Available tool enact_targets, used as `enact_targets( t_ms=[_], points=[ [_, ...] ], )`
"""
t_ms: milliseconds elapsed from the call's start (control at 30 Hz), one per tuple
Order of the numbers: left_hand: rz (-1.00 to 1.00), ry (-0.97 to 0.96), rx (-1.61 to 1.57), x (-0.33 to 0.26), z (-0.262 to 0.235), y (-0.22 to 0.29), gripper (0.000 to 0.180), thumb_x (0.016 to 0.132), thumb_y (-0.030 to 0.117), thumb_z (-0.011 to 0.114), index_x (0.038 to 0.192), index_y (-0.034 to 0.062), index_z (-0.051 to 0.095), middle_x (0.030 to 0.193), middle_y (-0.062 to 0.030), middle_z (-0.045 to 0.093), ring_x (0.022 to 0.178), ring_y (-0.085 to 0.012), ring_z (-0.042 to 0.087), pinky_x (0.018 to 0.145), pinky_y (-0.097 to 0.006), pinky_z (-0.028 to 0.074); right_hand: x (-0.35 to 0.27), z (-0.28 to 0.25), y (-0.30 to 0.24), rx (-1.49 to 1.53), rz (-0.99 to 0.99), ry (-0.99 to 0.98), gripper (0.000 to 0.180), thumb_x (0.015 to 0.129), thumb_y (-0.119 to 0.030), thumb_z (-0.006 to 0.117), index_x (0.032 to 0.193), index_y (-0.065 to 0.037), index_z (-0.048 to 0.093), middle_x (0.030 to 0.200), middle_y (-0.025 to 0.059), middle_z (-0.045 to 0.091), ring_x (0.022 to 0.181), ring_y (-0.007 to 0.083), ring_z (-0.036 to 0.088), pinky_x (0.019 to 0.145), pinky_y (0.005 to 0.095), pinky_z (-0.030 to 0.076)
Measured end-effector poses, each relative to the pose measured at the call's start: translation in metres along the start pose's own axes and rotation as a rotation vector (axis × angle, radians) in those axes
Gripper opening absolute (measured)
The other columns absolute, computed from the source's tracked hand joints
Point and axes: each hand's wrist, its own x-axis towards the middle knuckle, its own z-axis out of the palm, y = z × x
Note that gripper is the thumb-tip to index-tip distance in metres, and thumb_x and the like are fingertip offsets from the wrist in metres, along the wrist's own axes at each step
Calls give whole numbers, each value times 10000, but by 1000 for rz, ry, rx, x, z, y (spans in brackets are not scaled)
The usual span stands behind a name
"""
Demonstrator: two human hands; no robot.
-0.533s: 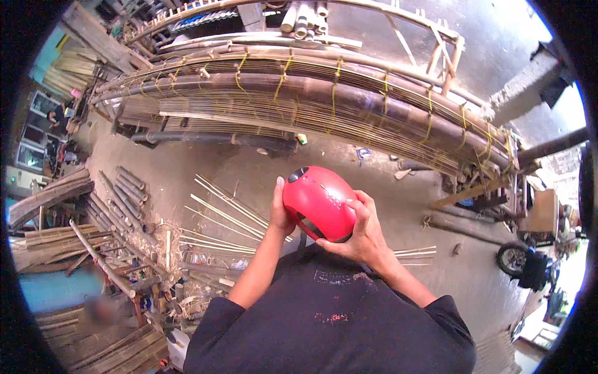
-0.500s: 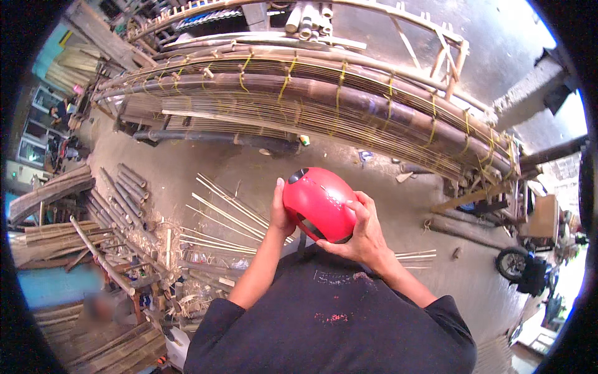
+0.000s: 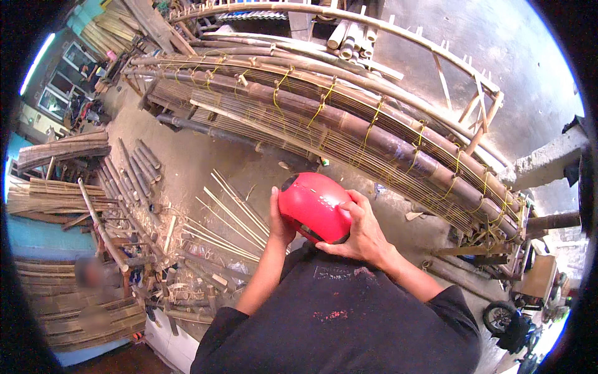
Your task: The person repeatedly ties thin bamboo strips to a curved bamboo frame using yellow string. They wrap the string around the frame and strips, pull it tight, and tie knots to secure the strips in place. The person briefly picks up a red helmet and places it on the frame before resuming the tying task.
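Between my two hands is a glossy red, egg-shaped object (image 3: 315,203) with black patches at its upper left and along its lower side. What kind of thing it is, I cannot make out. My left hand (image 3: 280,219) presses its palm and fingers against the left side. On the right side, my right hand (image 3: 361,232) grips with bent fingers on top and the thumb along the lower edge. The object is held up close in front of my dark shirt, above the floor. Its underside is hidden.
Ahead, a long bamboo frame (image 3: 349,128) with thin strips tied in yellow cord slants across. Pale split strips (image 3: 232,215) lie left of my hands. Bamboo poles (image 3: 138,168) and stacked slats lie farther left. A wheel (image 3: 500,316) shows at lower right, a blurred person at lower left.
The view has turned, so the bamboo frame slants more steeply down to the right. Both hands keep the same grip on the red object, which sits slightly lower and farther left in view.
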Motion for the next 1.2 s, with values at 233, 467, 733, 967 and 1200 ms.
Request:
enact_targets(
  t_ms=[233,467,733,967,1200],
  points=[
    [-14,-71,65,32,18,-2,715,971,649,329,1287,55,571,1219,-132,644,1121,-291,616,997,-450,465,7,-13,18,9,9,65,1003,582,-430,920,1340,-146,327,1347,307,379,1222,488,441,994,560,440],
    [-11,-131,91,46,34,-5,725,975,644,318,1286,38,565,1215,-148,642,1113,-296,619,986,-452,469,11,-23,28,-19,37,86,1001,580,-418,922,1339,-146,328,1339,313,380,1217,487,442,986,562,444],
    [-67,-140,89,59,36,-5,740,967,656,317,1277,34,574,1200,-152,650,1100,-292,625,974,-443,478,16,-25,34,-17,41,104,998,579,-417,922,1337,-160,326,1330,309,386,1206,489,449,969,562,455],
    [-60,-137,86,61,29,-4,731,965,660,327,1264,43,580,1193,-143,654,1090,-286,629,962,-437,483,21,-22,32,-28,45,86,977,596,-429,912,1345,-195,330,1322,302,390,1202,494,450,963,575,456],
    [-54,-127,67,61,24,3,725,960,663,339,1255,49,585,1184,-140,657,1077,-285,635,953,-440,488,26,-18,30,0,58,66,900,597,-439,906,1306,-190,409,1341,304,382,1217,494,439,978,571,450]
  ],
)
